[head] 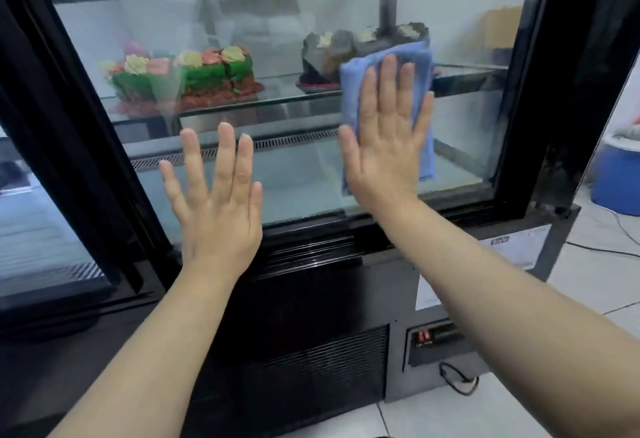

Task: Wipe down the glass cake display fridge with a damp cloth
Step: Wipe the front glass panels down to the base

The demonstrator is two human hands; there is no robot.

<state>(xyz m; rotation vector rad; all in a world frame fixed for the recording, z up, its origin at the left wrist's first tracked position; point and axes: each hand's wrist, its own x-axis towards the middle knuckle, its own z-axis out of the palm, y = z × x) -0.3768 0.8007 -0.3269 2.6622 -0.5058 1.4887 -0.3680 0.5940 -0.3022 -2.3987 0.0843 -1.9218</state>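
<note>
The glass cake display fridge (298, 178) fills the view, black-framed, with a fogged glass front. My right hand (384, 140) lies flat with straight fingers on a folded blue cloth (424, 133), pressing it against the right part of the glass. My left hand (216, 195) is spread, fingers straight, flat against the lower middle of the glass and holds nothing. Behind the glass, a green and red cake (194, 74) and a dark cake (332, 53) stand on a glass shelf.
A black vent grille (325, 365) and a control panel with red switches (436, 337) sit in the fridge base. A blue bucket (616, 178) stands on the white tiled floor at right, with a cable (460, 382) trailing nearby. Another glass door (41, 223) is at left.
</note>
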